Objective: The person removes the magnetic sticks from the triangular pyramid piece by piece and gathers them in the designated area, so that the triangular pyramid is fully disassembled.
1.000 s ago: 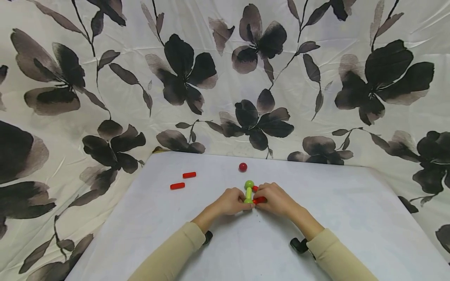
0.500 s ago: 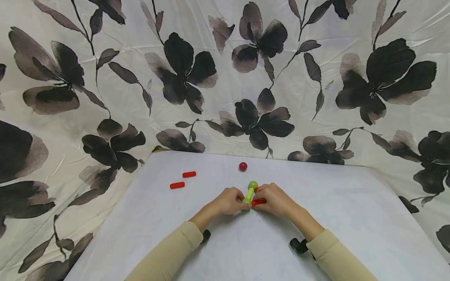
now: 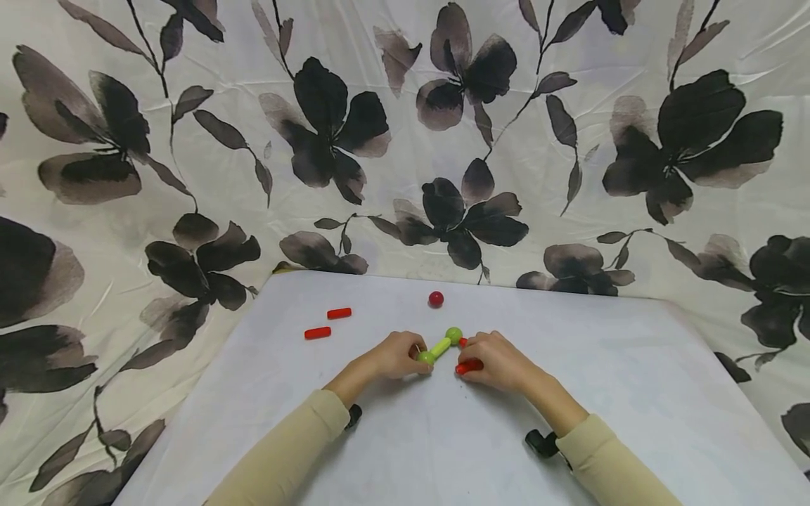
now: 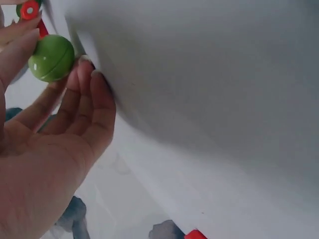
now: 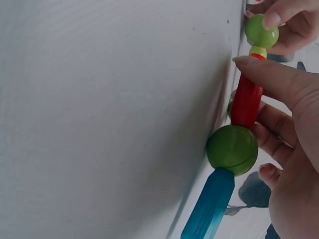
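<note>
In the head view, my left hand (image 3: 394,355) pinches a green ball (image 3: 426,358) between thumb and fingers. From that ball a yellow-green rod (image 3: 441,348) slants up to another green ball (image 3: 453,334). My right hand (image 3: 500,360) grips a red rod (image 3: 470,366), whose near end points at the left hand across a gap. The right wrist view shows this red rod (image 5: 247,97) joined to a green ball (image 5: 233,148), with a blue rod (image 5: 209,204) on its other side; the right hand hides these from the head. A holed red rod end (image 4: 30,10) faces the left wrist camera.
Two red rods (image 3: 339,313) lie on the left of the white table (image 3: 601,379). A red ball (image 3: 436,299) sits near the far edge. Behind the table hangs a flower-patterned cloth (image 3: 380,232). Dark wrist cameras (image 3: 541,444) sit under the sleeves.
The left hand has moved left with its green ball, away from the red rod's end. The yellow-green rod has swung from nearly upright to slanted. The right hand has barely moved.
</note>
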`<act>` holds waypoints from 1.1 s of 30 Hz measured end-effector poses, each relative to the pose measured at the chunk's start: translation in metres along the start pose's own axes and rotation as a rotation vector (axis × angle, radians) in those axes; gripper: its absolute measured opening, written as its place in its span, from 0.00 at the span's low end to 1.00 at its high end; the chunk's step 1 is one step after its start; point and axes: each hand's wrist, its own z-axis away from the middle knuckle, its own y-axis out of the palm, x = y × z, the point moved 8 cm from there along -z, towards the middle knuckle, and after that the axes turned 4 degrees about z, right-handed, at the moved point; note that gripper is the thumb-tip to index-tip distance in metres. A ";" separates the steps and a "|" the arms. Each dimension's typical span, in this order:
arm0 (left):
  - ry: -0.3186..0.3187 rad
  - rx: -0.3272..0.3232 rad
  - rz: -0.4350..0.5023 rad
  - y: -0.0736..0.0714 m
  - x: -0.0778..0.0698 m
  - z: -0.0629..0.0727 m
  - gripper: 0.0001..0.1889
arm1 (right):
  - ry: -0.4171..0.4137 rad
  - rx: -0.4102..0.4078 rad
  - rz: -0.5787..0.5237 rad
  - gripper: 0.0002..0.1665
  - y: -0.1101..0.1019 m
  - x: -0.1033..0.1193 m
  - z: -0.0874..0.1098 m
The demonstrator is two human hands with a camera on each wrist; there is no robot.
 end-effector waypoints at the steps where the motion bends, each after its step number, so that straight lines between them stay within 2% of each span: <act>1: 0.006 0.008 -0.002 0.000 0.001 0.000 0.19 | 0.003 0.006 -0.004 0.09 0.000 0.000 -0.001; 6: 0.049 0.037 -0.014 0.000 0.004 -0.002 0.18 | 0.014 -0.004 -0.024 0.08 0.000 0.001 -0.004; 11: 0.075 0.045 -0.006 -0.001 0.005 -0.002 0.16 | 0.016 -0.093 -0.057 0.07 -0.008 0.002 -0.013; 14: 0.091 0.042 -0.001 -0.001 0.005 -0.001 0.15 | 0.020 -0.128 -0.063 0.11 -0.010 0.004 -0.021; 21: 0.098 0.037 0.005 0.000 0.007 -0.001 0.15 | 0.049 -0.119 -0.048 0.19 -0.002 0.006 -0.035; 33: 0.101 0.023 0.028 -0.001 0.010 0.000 0.14 | 0.055 -0.100 0.029 0.13 0.004 0.013 -0.047</act>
